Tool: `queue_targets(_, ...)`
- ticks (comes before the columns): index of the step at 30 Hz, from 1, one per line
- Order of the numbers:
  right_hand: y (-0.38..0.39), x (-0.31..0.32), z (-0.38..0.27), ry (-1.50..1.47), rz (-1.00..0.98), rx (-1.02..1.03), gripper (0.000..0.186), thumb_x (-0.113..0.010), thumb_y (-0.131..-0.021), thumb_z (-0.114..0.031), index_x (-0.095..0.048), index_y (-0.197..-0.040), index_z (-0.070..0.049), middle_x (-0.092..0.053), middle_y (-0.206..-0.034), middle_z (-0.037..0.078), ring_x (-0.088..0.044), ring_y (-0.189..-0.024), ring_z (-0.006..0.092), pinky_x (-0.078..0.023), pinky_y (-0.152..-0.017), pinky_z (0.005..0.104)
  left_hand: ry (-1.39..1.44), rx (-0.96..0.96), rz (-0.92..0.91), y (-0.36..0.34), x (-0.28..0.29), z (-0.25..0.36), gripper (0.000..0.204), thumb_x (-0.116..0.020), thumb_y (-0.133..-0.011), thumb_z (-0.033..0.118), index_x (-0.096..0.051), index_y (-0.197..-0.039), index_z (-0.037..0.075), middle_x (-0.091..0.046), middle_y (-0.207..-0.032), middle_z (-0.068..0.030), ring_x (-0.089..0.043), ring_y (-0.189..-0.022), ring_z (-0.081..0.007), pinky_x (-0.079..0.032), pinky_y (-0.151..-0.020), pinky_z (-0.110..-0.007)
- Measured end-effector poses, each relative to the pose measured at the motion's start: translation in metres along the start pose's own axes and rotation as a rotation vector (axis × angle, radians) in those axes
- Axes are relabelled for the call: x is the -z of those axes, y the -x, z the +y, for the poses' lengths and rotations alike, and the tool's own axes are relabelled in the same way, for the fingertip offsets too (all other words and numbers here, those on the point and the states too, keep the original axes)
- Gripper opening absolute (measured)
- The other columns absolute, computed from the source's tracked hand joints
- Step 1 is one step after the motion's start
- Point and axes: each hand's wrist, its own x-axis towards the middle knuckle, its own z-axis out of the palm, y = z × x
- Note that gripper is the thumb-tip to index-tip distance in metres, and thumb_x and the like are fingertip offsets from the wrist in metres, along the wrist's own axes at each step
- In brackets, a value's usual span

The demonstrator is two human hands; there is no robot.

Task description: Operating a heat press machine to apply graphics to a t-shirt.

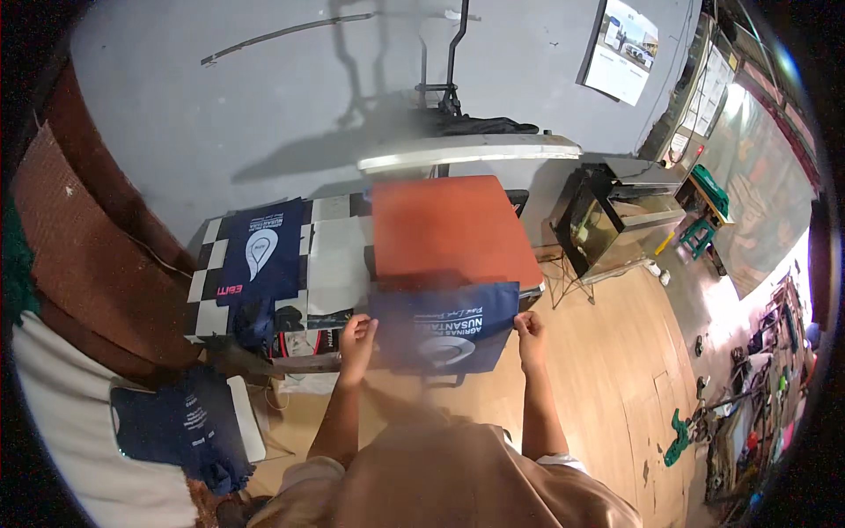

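A navy printed fabric bag (440,330) is stretched between my two hands, its white print upside down from here and a handle loop hanging below it. My left hand (357,339) pinches its left edge and my right hand (532,334) pinches its right edge. It is at the front edge of an orange-red flat pad (453,224) on a press with a long white bar (468,151) above. To the left, another navy printed piece (262,248) lies on a black-and-white checkered table (212,231). A haze blurs the middle of the picture.
Navy garments (180,427) lie on a white surface at lower left. A glass tank (607,229) on a thin stand is right of the press. Green stools (700,238) and cluttered items (775,387) line the right. A poster (616,53) hangs on the grey wall.
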Motion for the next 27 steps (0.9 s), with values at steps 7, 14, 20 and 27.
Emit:
queue_targets(7, -0.085, -0.003, -0.006, 0.427, 0.168, 0.182, 0.006, -0.07, -0.085, -0.014, -0.067, -0.084, -0.008, -0.064, -0.082, 0.004, -0.06, -0.078, 0.0207, -0.046, -0.074, 0.0333, -0.625, -0.598, 0.056, -0.066, -0.038, 0.025, 0.015, -0.078, -0.077, 0.015, -0.068, -0.086, 0.009, -0.062, -0.103, -0.0068, -0.055, -0.102, -0.0297, -0.043, -0.089, -0.039)
queue_targets(14, -0.124, -0.02, -0.017, 0.885, 0.277, 0.314, 0.008, -0.068, -0.081, -0.02, -0.069, -0.088, -0.016, -0.063, -0.106, 0.004, -0.052, -0.109, 0.0309, -0.035, -0.095, 0.0488, -0.703, -0.551, 0.014, -0.105, -0.058, 0.025, 0.016, -0.081, -0.076, 0.017, -0.07, -0.085, 0.008, -0.057, -0.122, -0.0083, -0.045, -0.12, -0.0335, -0.038, -0.1, -0.047)
queue_targets(20, -0.165, -0.029, -0.019, 0.928, 0.19, 0.352, 0.013, -0.067, -0.082, -0.023, -0.067, -0.093, -0.016, -0.061, -0.111, 0.006, -0.051, -0.11, 0.0336, -0.036, -0.094, 0.0509, -0.741, -0.568, 0.071, -0.13, -0.07, 0.028, 0.015, -0.081, -0.074, 0.017, -0.07, -0.082, 0.009, -0.058, -0.121, -0.0074, -0.047, -0.118, -0.0335, -0.04, -0.098, -0.047)
queue_targets(27, -0.175, -0.027, -0.018, 1.068, 0.171, 0.464, 0.029, -0.071, -0.082, -0.026, -0.063, -0.106, -0.014, -0.059, -0.115, 0.01, -0.05, -0.112, 0.0331, -0.034, -0.098, 0.0512, -0.954, -0.519, 0.226, -0.113, -0.088, 0.038, 0.023, -0.079, -0.077, 0.025, -0.068, -0.095, 0.016, -0.058, -0.122, -0.0044, -0.05, -0.117, -0.0326, -0.038, -0.097, -0.049)
